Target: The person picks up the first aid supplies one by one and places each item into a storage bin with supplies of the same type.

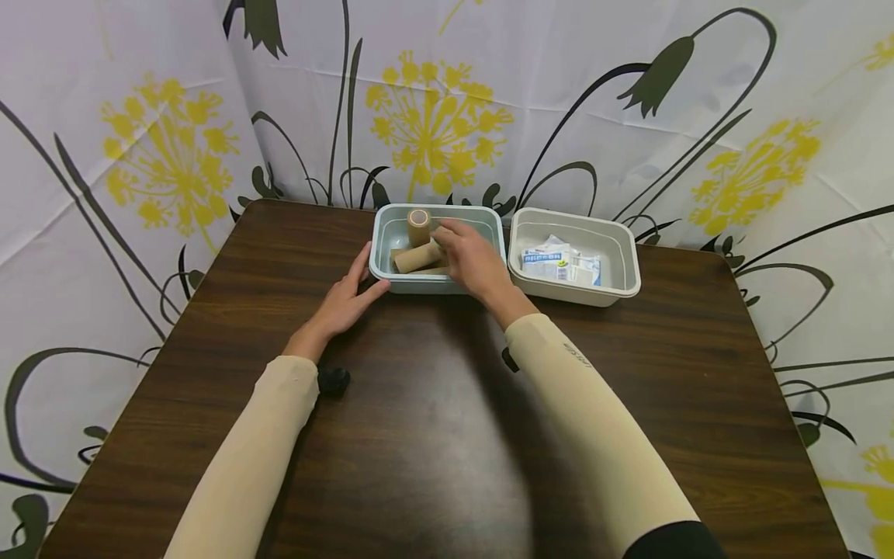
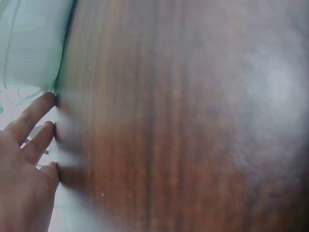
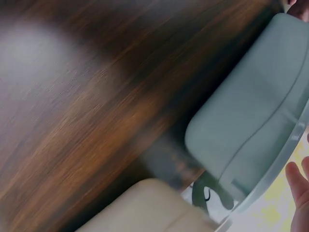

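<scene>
A pale blue-green bin (image 1: 436, 287) stands at the back of the table with several tan rolls inside. One tan roll (image 1: 419, 228) stands upright; another tan roll (image 1: 415, 258) lies slanted across the others. My right hand (image 1: 476, 260) reaches over the bin, fingers curled about the far end of the slanted roll; the fingertips are partly hidden. In the right wrist view, part of that hand (image 3: 300, 193) shows beyond the bin's rim. My left hand (image 1: 342, 303) rests against the bin's left end, fingers spread, thumb near its front corner. The left wrist view shows its fingers (image 2: 36, 113) beside the bin.
Right beside the blue-green bin is a beige bin (image 1: 573, 292) with several white-and-blue packets (image 1: 548, 262) in it. Both stand near the back edge of the dark wood table (image 1: 412, 435). A flower-patterned curtain (image 1: 573, 116) hangs behind.
</scene>
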A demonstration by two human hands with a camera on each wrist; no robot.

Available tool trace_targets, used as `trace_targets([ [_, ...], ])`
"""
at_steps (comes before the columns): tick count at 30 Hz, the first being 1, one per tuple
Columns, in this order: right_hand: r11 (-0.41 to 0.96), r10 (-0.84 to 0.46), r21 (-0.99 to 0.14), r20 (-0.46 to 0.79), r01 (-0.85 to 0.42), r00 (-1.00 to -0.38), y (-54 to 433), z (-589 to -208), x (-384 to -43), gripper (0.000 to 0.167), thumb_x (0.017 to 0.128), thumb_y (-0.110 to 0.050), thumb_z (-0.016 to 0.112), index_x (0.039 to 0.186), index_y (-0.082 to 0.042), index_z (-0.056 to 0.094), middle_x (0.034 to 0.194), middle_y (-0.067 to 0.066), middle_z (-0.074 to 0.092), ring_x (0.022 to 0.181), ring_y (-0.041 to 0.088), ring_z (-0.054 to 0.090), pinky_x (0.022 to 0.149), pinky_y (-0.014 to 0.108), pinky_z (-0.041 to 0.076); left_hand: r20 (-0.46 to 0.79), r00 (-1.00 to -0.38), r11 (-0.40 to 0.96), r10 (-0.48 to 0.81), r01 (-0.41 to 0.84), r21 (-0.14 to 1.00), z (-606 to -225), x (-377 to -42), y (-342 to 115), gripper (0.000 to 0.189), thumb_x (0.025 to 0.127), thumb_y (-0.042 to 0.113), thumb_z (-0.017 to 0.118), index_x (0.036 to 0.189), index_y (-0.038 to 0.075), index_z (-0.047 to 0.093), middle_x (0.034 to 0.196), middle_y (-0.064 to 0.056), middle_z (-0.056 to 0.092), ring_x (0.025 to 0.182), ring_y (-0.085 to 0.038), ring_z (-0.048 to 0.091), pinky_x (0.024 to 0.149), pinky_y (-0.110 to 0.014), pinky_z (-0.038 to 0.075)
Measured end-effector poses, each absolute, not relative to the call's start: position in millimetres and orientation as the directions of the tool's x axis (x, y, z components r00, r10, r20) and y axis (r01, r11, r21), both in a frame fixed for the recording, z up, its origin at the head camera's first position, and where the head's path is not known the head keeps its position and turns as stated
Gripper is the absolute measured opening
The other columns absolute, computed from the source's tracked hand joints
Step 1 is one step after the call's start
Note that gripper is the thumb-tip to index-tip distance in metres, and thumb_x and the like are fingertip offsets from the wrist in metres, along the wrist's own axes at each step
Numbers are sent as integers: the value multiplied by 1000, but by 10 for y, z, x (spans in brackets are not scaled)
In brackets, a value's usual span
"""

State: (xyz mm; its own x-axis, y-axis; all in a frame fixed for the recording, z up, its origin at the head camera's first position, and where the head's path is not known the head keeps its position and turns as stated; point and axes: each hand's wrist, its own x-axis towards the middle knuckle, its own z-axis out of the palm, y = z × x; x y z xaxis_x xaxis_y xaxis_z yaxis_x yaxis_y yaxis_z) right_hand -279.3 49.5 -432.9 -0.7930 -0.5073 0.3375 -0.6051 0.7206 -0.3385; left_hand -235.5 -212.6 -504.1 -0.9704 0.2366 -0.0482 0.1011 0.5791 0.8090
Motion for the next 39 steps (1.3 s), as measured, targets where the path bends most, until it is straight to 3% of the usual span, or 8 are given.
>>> trace_targets([
  [4,724,-500,-368,303,-583,-812,553,-4331,-2784,37,94,-2,57,128,-13,65,141,6,53,130,24,49,103,38,41,-54,-971,585,231,94,806,-5044,-2342,-2156,81,96,58,50,156,43,-3,159,-13,26,145,-37,22,109,-67,14],
  [9,731,-541,-349,227,-587,-809,496,-4368,-2816,48,97,-6,52,144,-11,51,151,12,42,138,27,40,112,37,31,-57,-972,585,229,91,806,-5061,-2327,-2183,80,97,58,49,155,46,-4,159,-11,27,145,-38,20,109,-67,14],
  [15,780,-563,-265,97,-567,-820,301,-4400,-2820,56,104,-29,43,157,-16,27,161,8,25,145,27,25,114,54,21,-53,-974,581,219,87,810,-5067,-2322,-2173,79,96,59,49,155,47,-2,157,-10,29,145,-36,21,109,-66,16],
  [22,760,-628,-140,100,-635,-772,98,-4423,-2810,46,106,-31,38,149,-18,45,155,2,38,143,25,31,110,57,23,-52,-973,571,223,87,817,-5034,-2311,-2161,78,97,58,50,154,49,-3,158,-11,28,145,-35,23,110,-65,17],
  [27,772,-589,-179,158,-610,-792,53,-4417,-2860,52,105,-30,41,155,-19,32,161,1,25,145,25,27,112,55,22,-57,-972,567,226,83,819,-5042,-2306,-2149,79,96,60,49,155,47,-2,158,-12,28,145,-34,23,110,-65,17],
  [32,747,-640,-152,99,-648,-762,-19,-4366,-2904,57,106,-27,39,159,-23,20,164,-3,10,149,26,14,113,59,17,-59,-971,562,230,83,823,-5042,-2313,-2129,81,96,60,49,157,42,-2,158,-11,27,145,-32,24,109,-65,18],
  [35,738,-667,-101,44,-667,-744,-81,-4305,-2909,55,106,-28,36,159,-25,20,164,-4,13,149,25,13,113,60,14,-55,-970,565,235,90,820,-5041,-2328,-2127,83,96,60,49,158,39,-2,158,-11,27,145,-33,23,109,-66,17],
  [39,767,-641,0,-51,-642,-766,-117,-4267,-2914,55,106,-31,35,158,-25,21,162,-1,23,147,25,19,113,59,16,-59,-971,567,230,84,820,-5040,-2330,-2132,82,96,61,49,156,43,-2,158,-10,28,145,-34,23,109,-66,17],
])
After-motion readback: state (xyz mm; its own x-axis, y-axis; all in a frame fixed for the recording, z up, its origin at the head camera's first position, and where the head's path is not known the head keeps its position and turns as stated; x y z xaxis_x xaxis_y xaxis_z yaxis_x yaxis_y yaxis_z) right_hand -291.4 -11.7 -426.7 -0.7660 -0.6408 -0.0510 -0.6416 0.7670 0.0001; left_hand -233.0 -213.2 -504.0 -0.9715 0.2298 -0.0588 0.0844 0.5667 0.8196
